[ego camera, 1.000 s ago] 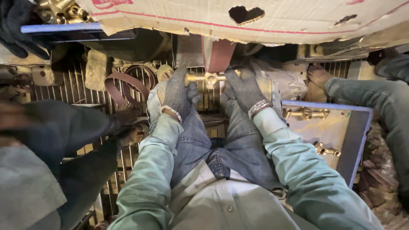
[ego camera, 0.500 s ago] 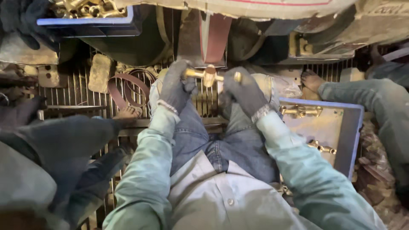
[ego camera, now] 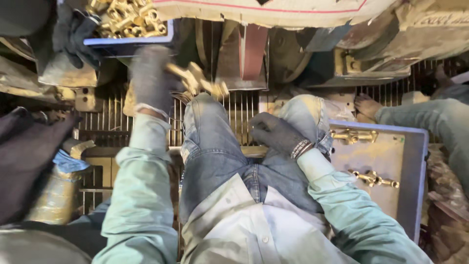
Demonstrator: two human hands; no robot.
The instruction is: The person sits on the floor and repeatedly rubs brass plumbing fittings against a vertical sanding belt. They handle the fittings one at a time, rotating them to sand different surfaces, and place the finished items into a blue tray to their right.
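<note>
Brass fitting lifted over a worker's knee at the belt grinder

Brass shows in a blur at the middle of the scene, where a seated worker in pale green sleeves and faded jeans holds up a brass fitting [ego camera: 198, 78]. The left hand [ego camera: 151, 80], in a dark grey knit glove, is closed around one end of the piece and raised just above the left knee [ego camera: 207, 115]; motion blur hides exactly how the fingers sit. The fitting juts from that hand toward the reddish sanding belt [ego camera: 253, 51], which runs upright just beyond the knee. The right hand [ego camera: 278, 134], also gloved, lies on the right thigh on the far side of that knee from the fitting, fingers loosely curled and holding nothing.

Beyond the knee and past the left hand, a blue crate [ego camera: 129, 41] is heaped with more brass parts, and another person's dark glove [ego camera: 73, 36] rests at its corner. Across from the knee, past the right hand, a blue-rimmed tray [ego camera: 415, 156] carries two finished-looking brass fittings [ego camera: 373, 178]. A metal grating [ego camera: 110, 124] spreads beneath the knee, and another person's bare foot [ego camera: 366, 105] rests near the tray's far edge.
</note>
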